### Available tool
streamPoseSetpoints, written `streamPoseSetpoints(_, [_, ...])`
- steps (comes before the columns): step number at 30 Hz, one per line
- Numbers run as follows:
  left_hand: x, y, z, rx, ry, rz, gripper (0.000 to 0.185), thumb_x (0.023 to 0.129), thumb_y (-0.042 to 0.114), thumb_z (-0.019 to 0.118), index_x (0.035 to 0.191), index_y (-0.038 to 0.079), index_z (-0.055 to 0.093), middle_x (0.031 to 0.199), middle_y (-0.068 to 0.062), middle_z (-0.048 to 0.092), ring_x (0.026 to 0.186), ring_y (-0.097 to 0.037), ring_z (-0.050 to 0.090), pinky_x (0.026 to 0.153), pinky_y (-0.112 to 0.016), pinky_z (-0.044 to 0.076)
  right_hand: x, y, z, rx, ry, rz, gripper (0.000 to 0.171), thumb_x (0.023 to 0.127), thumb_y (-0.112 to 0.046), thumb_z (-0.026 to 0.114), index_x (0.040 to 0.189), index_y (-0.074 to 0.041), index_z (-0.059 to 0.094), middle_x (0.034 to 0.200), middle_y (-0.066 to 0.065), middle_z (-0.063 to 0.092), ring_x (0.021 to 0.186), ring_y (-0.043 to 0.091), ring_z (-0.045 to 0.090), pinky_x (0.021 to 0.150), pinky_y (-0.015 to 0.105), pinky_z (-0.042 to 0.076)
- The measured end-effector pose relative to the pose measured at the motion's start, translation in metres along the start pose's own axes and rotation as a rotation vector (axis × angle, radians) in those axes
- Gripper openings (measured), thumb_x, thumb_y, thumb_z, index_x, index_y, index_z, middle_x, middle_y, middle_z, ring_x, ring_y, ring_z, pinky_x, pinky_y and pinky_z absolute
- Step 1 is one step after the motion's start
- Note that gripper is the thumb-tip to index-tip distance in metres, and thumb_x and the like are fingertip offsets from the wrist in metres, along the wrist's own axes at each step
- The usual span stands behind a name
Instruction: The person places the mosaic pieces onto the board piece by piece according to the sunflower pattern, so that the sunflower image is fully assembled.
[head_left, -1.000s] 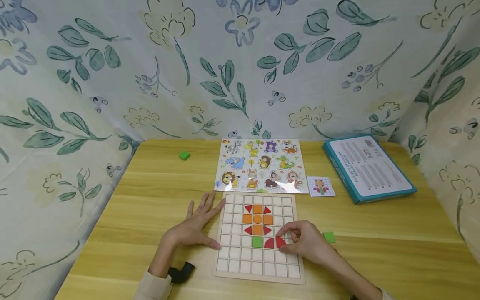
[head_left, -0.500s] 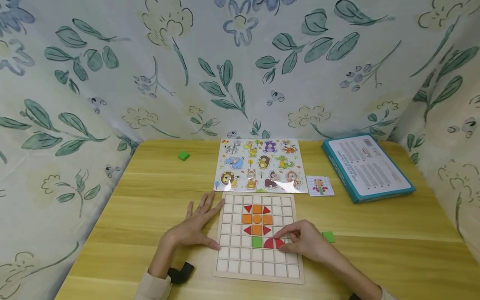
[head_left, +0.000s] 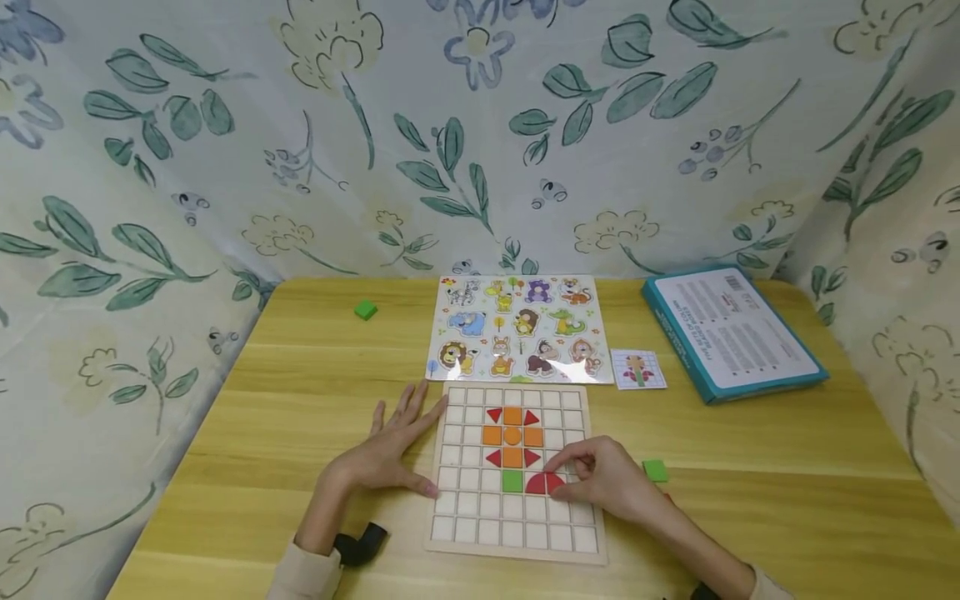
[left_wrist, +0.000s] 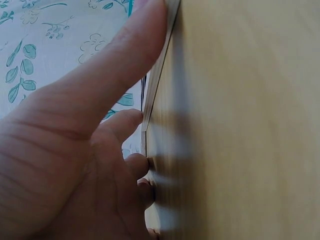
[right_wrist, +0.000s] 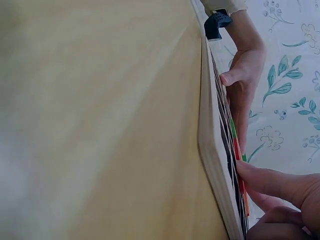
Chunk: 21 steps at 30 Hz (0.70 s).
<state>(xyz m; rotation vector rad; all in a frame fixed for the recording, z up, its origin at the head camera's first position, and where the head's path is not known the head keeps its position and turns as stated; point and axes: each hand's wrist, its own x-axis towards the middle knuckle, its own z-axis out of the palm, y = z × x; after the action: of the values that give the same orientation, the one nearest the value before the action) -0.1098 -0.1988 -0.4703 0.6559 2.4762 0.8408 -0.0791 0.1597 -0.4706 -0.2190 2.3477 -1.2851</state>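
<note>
In the head view a wooden grid board [head_left: 517, 534] lies on the table. My left hand [head_left: 381, 454] is spread along its left edge, with thumb and fingertips touching the rim. My right hand [head_left: 611, 482] pinches a red quarter-circle tile [head_left: 553, 483] between thumb and index finger. That tile sits beside another red quarter-circle tile [head_left: 536, 484], and together they look like a half disc. To their left is a green square tile [head_left: 512, 481]. Above are orange squares around an orange round tile [head_left: 512, 436], with red triangles [head_left: 493, 457] at the corners.
Behind the board lies an animal picture puzzle [head_left: 517, 329]. A small pattern card [head_left: 638, 369] and a teal box [head_left: 738, 333] are at the right. Loose green tiles lie at the right [head_left: 655, 471] and back left [head_left: 365, 310]. Floral cloth [head_left: 480, 167] hangs behind the table.
My right hand has moved slightly left, bringing its red quarter-circle against the other one and closing the gap between them. The left hand has stayed at the board's edge.
</note>
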Motion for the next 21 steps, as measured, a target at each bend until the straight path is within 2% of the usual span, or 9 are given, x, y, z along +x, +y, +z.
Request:
streamPoseSetpoints(8, [-0.001, -0.001, -0.001, 0.015, 0.001, 0.006, 0.125, 0.074, 0.048, 0.090, 0.168, 0.020, 0.012, 0.172, -0.016, -0.021, 0.158, -0.042, -0.024, 0.118, -0.072, -0.023, -0.002, 0.000, -0.002, 0.046, -0.051, -0.039, 0.023, 0.080, -0.017, 0.089, 0.102, -0.015, 0.082, 0.059, -0.004, 0.034, 0.056, 0.008, 0.031, 0.053, 0.020, 0.024])
streamPoseSetpoints(16, [0.000, -0.001, -0.002, 0.017, 0.010, 0.006, 0.126, 0.073, 0.048, 0.090, 0.168, 0.021, 0.012, 0.172, -0.015, -0.021, 0.158, -0.041, -0.024, 0.118, -0.072, -0.023, 0.000, 0.000, -0.001, 0.043, -0.041, -0.053, 0.023, 0.080, -0.018, 0.089, 0.101, -0.017, 0.082, 0.059, -0.004, 0.035, 0.056, 0.007, 0.032, 0.054, 0.019, 0.027])
streamPoseSetpoints(19, [0.000, -0.002, 0.000, 0.019, 0.007, 0.004, 0.125, 0.073, 0.049, 0.090, 0.168, 0.022, 0.012, 0.172, -0.015, -0.021, 0.158, -0.041, -0.024, 0.118, -0.072, -0.023, -0.004, 0.001, -0.008, 0.043, -0.016, -0.032, 0.024, 0.082, -0.021, 0.088, 0.105, -0.017, 0.082, 0.060, -0.004, 0.035, 0.054, 0.007, 0.032, 0.052, 0.018, 0.027])
streamPoseSetpoints(21, [0.000, -0.002, 0.000, 0.017, 0.008, 0.005, 0.125, 0.073, 0.049, 0.090, 0.168, 0.021, 0.012, 0.172, -0.015, -0.021, 0.158, -0.041, -0.024, 0.118, -0.072, -0.023, -0.009, 0.004, -0.017, 0.035, 0.035, -0.013, 0.025, 0.084, -0.022, 0.086, 0.108, -0.016, 0.081, 0.061, -0.004, 0.035, 0.053, 0.007, 0.032, 0.050, 0.018, 0.026])
